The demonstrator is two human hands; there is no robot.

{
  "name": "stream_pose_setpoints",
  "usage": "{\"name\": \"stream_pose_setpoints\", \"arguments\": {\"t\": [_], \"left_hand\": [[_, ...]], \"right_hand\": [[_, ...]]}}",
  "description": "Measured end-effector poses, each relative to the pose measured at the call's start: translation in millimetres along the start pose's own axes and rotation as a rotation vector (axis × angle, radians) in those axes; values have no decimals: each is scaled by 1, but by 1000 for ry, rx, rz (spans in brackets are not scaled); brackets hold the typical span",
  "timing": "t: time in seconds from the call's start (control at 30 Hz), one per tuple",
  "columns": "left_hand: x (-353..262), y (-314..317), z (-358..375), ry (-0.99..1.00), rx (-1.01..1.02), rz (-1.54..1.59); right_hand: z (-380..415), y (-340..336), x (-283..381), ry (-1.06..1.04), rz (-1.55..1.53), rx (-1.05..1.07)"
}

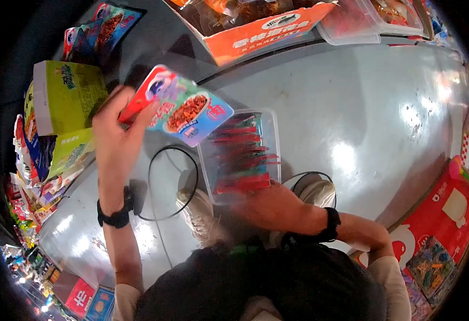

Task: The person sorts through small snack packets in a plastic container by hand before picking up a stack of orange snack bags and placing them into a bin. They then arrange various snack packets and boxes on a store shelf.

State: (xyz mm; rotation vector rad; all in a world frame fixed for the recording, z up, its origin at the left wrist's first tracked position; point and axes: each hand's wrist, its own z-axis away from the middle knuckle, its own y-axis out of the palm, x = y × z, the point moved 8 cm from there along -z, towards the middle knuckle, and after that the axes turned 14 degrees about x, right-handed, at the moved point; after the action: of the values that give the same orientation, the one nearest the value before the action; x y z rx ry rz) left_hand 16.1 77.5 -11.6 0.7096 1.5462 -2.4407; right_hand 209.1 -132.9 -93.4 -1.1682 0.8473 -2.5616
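My left hand (pixel 118 125), slightly blurred, is closed on the left end of a red, green and blue snack packet (pixel 183 109) with a bowl of food printed on it. The packet is tilted above the upper left corner of a clear plastic container (pixel 271 120). Inside that container several red-edged packets (pixel 240 155) stand in a row. My right hand (pixel 245 200) is at the container's near edge, beside the closest packets; its fingers are smeared and mostly hidden.
More packets (pixel 109 27) lie at the upper left, above a green box (pixel 74 96). An orange box (pixel 266 35) and another clear container (pixel 349 37) are at the top. A black cable (pixel 150 187) loops on the grey floor (pixel 379 134) near my shoes (pixel 197 216).
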Motion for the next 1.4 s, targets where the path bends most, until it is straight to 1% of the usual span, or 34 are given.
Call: {"name": "stream_pose_setpoints", "arguments": {"t": [0.07,0.1,0.17,0.2,0.23,0.3,0.37,0.43,0.47,0.5,0.53,0.57,0.6,0.63,0.67,0.7,0.77,0.8,0.87,1.0,1.07,1.1,1.17,1.23,1.3,1.33,1.4], "left_hand": [[8,0,23,63,21,347],[-3,-8,41,174,144,231],[-38,1,58,445,385,163],[-63,8,67,563,516,154],[-76,7,73,563,517,156],[-99,19,89,589,643,59],[-104,25,95,605,655,47],[-104,35,98,629,669,34],[-101,40,97,616,626,3],[-99,43,96,605,584,-28],[-102,49,97,605,566,-127],[-102,55,100,608,570,-125],[-105,58,106,647,511,-171],[-109,59,110,685,453,-217],[-114,62,113,706,470,-250],[-115,66,115,707,476,-248],[-114,74,117,697,435,-317],[-116,75,117,699,438,-316],[-124,64,120,745,258,-361],[-121,71,116,739,260,-396],[-121,85,122,802,236,-484],[-122,89,125,803,239,-483],[-117,104,129,714,383,-425],[-112,120,131,706,421,-438],[-106,135,130,675,527,-416],[-106,139,131,674,527,-415],[-102,148,131,582,562,-380]], "right_hand": [[21,-50,3,-101,-398,-238],[18,-60,7,-146,-433,-250],[16,-62,-1,-170,-805,-85],[16,-59,-2,-173,-810,-84],[17,-52,-7,-150,-870,-51],[20,-49,-11,-128,-932,-8],[27,-41,-21,125,-998,147],[27,-40,-25,148,-1060,139],[28,-39,-28,169,-1119,128],[27,-39,-30,173,-1123,126],[25,-37,-30,177,-1092,160],[25,-35,-29,181,-1060,194],[25,-34,-28,184,-1064,194],[24,-40,-26,132,-1114,104],[25,-47,-25,81,-1161,13],[27,-51,-24,83,-1167,14],[30,-53,-27,179,-1120,112],[29,-53,-27,180,-1123,111],[31,-51,-30,230,-1124,99],[26,-25,-38,231,-1219,41],[23,-39,-31,32,-1220,-125],[22,-35,-33,33,-1223,-124],[20,-36,-30,-94,-1133,-108],[20,-36,-31,-64,-1165,-91],[20,-35,-31,-35,-1195,-74],[18,-34,-32,-14,-1209,-55],[18,-30,-31,7,-1224,-34]]}}
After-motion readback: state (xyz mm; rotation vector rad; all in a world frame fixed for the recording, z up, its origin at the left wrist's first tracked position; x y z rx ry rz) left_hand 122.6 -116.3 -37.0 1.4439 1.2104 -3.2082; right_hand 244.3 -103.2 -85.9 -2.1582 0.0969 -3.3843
